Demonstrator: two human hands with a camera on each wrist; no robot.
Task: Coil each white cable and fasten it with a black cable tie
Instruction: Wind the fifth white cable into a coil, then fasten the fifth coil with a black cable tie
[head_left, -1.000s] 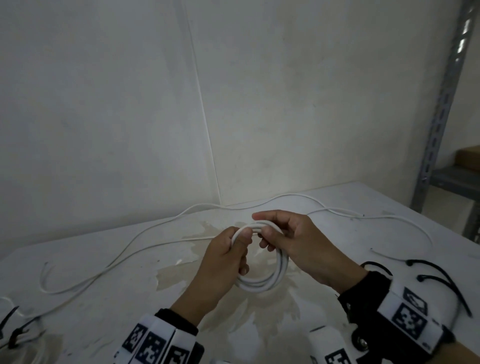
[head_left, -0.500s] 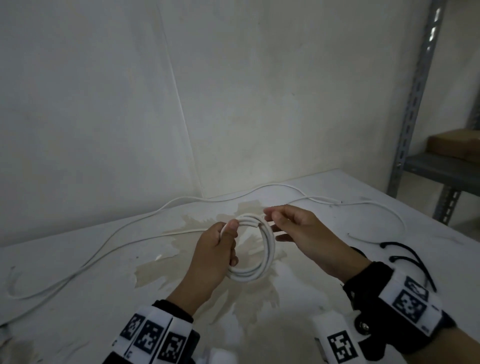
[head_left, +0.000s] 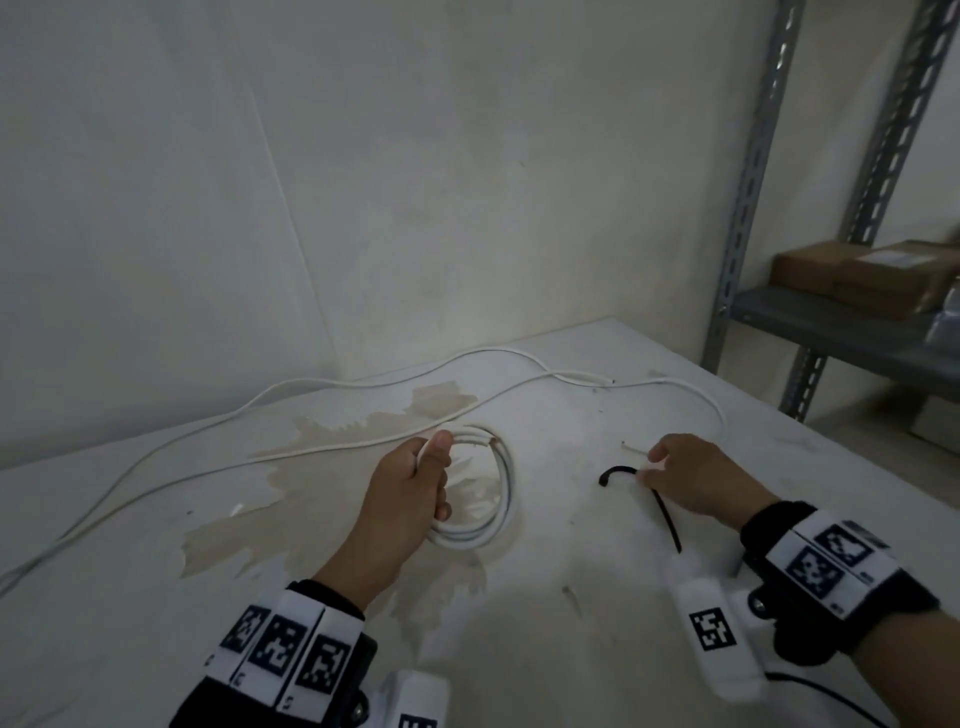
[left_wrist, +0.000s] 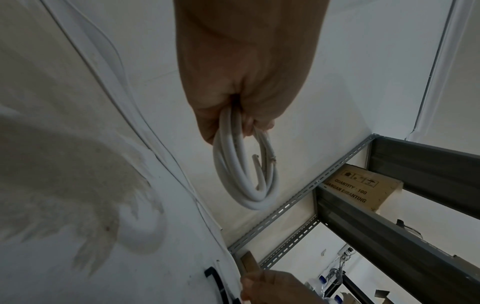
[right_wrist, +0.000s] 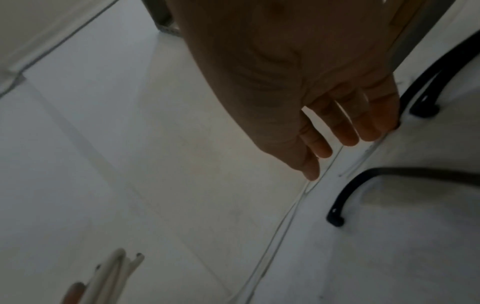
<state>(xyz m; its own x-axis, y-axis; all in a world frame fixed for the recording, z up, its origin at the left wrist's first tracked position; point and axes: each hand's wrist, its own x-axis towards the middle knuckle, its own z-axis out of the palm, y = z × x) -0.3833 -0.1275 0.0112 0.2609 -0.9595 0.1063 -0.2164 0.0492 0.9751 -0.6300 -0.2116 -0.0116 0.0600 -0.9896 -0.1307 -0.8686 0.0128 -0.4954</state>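
Note:
My left hand (head_left: 435, 470) grips a white cable coil (head_left: 501, 501) of several loops just above the table (head_left: 597, 613); the left wrist view shows the coil (left_wrist: 246, 185) hanging from the curled fingers (left_wrist: 257, 123), both cut ends free. My right hand (head_left: 655, 466) is away from the coil, low over the table to the right, fingers (right_wrist: 348, 131) straight. Its fingertips reach a black cable tie (head_left: 667, 522) lying hooked on the table. The right wrist view shows this tie (right_wrist: 363, 181) and a second black tie (right_wrist: 426, 102) beside the fingers.
Two loose white cables (head_left: 322, 451) trail across the table from far left to right behind the hands. A brown stain (head_left: 311, 499) marks the tabletop. A grey metal rack (head_left: 748, 208) with a cardboard box (head_left: 857, 275) stands past the table's right edge.
My right hand has let go of the coil and moved right and down to the black tie. My left hand still holds the coil. The head view has turned right.

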